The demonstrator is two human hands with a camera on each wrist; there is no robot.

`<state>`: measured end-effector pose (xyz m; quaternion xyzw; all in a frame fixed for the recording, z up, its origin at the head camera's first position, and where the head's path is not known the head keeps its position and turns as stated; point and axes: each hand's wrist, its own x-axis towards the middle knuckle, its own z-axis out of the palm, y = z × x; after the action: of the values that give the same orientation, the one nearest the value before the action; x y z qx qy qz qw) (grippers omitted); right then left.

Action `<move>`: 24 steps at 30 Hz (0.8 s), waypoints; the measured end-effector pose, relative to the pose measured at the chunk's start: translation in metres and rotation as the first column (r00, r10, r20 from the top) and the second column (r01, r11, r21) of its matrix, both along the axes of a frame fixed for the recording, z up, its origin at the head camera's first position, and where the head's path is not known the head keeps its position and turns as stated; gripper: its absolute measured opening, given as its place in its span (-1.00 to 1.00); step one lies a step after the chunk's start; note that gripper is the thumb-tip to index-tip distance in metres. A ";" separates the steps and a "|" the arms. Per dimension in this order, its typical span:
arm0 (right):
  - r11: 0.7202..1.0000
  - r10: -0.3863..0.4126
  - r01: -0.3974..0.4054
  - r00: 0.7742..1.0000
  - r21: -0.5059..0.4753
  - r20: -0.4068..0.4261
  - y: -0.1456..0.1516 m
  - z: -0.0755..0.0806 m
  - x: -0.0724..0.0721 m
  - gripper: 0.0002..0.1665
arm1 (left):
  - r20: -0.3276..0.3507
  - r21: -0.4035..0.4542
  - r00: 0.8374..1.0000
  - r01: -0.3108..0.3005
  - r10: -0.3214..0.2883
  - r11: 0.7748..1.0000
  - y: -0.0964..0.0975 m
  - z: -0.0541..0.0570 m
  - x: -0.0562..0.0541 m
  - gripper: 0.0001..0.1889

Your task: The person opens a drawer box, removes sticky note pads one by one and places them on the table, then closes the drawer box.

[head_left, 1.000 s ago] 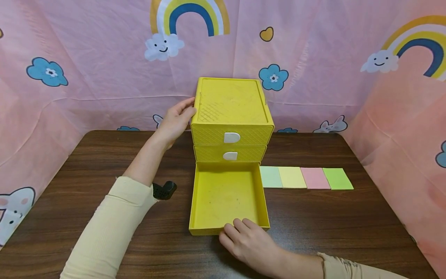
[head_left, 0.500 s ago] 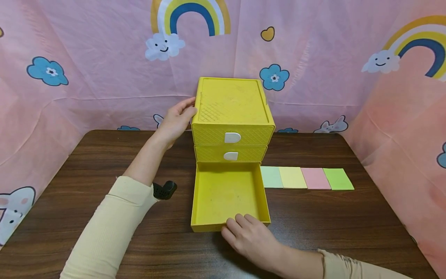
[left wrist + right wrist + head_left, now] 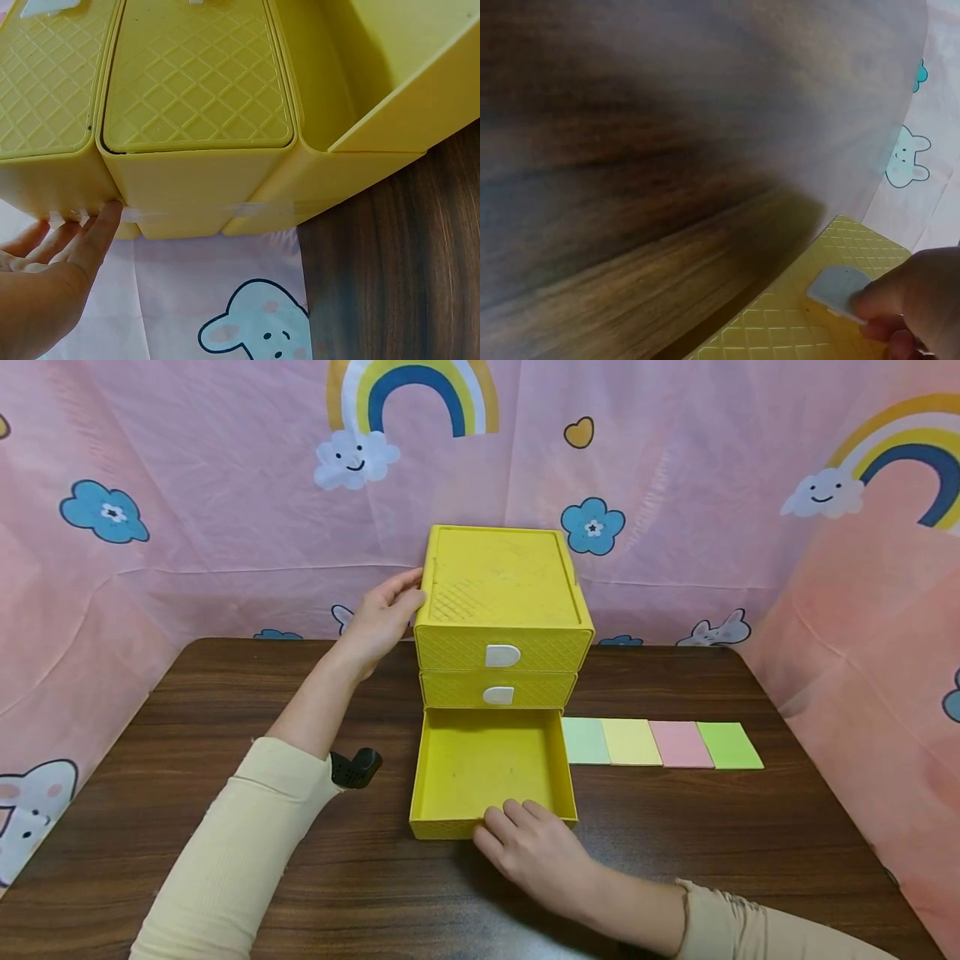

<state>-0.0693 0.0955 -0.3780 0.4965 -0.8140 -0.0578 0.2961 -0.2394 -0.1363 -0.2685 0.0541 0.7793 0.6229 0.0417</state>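
Observation:
A yellow drawer cabinet [image 3: 498, 577] stands on the table, its top two drawers closed and its bottom drawer [image 3: 480, 768] pulled out with nothing in it. My left hand [image 3: 378, 618] rests on the cabinet's upper left side; in the left wrist view its fairly straight fingers [image 3: 97, 236] touch the side wall. At the front of the bottom drawer is my right hand [image 3: 536, 860]. The right wrist view shows its thumb and fingers pinching the white drawer handle [image 3: 836, 289], which the hand hides in the head view.
Right of the cabinet lie sticky note pads in a row: mint [image 3: 587, 741], yellow [image 3: 632, 742], pink [image 3: 681, 744] and green [image 3: 729, 745]. The dark wooden table [image 3: 360, 877] ends at a pink patterned cloth [image 3: 247, 485] behind and at the sides.
The bottom drawer has slid partway inward toward the cabinet, my right hand moving along with it. My left hand has kept its place on the cabinet's side.

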 end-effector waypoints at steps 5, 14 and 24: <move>1.000 -0.004 0.004 1.000 -0.017 0.015 0.000 0.001 -0.007 -0.53 | -0.004 0.004 1.000 -0.010 0.010 1.000 0.001 0.000 0.000 -0.46; 0.999 -0.004 0.004 1.000 -0.045 0.005 0.001 0.001 -0.014 -0.52 | -0.004 -0.021 1.000 -0.013 0.013 1.000 0.001 0.000 0.000 -0.46; 0.998 -0.019 0.020 1.000 -0.062 0.019 0.000 0.000 -0.022 -0.53 | 0.004 0.008 1.000 -0.003 0.003 1.000 0.001 0.000 0.000 -0.45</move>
<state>-0.0918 0.0952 -0.3779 0.4796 -0.8227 -0.0306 0.3035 -0.2390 -0.1358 -0.2683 0.0520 0.7767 0.6263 0.0422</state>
